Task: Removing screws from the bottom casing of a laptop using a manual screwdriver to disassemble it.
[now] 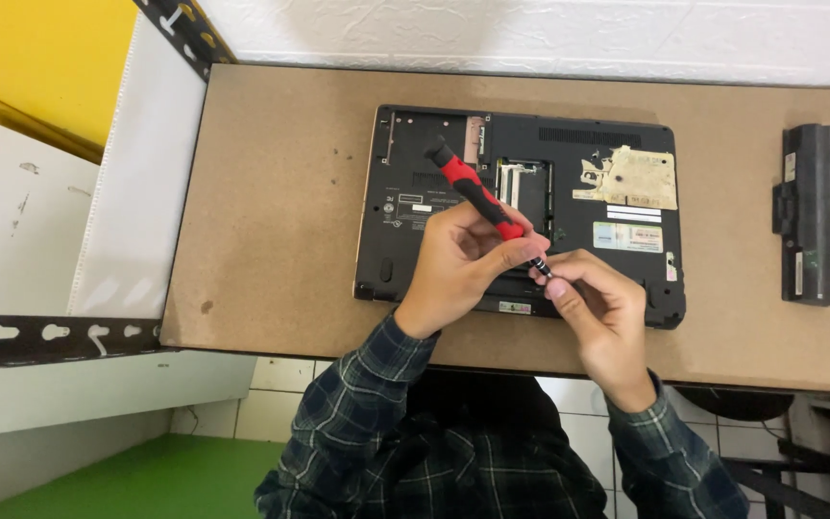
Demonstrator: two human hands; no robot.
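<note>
**Hands meet over an opened laptop**

A brown table [271,192] runs from a white wall at the far side to its near edge just above my lap, with bare board on the left and a clear strip between the laptop [521,207] and the battery pack [807,213] on the right. The laptop lies bottom up, black, its near edge close to the table's near edge; the battery (long, black, set lengthwise) lies well apart from it. A perforated metal rail [60,336] juts out at the table's left corner.

On the laptop's underside a torn cream label [631,178] sits right of centre, with a white strip and a pale blue-and-white sticker [628,236] just below it. A small white sticker sits on the left half.

My left hand [458,269] is curled around the red and black screwdriver [473,192], gripping its lower handle, with the handle's black end pointing up over the open bay. My right hand [602,308] pinches the dark tip end of the tool between thumb and forefinger, the other fingers folded. Both hands hover over the laptop's near edge.
</note>
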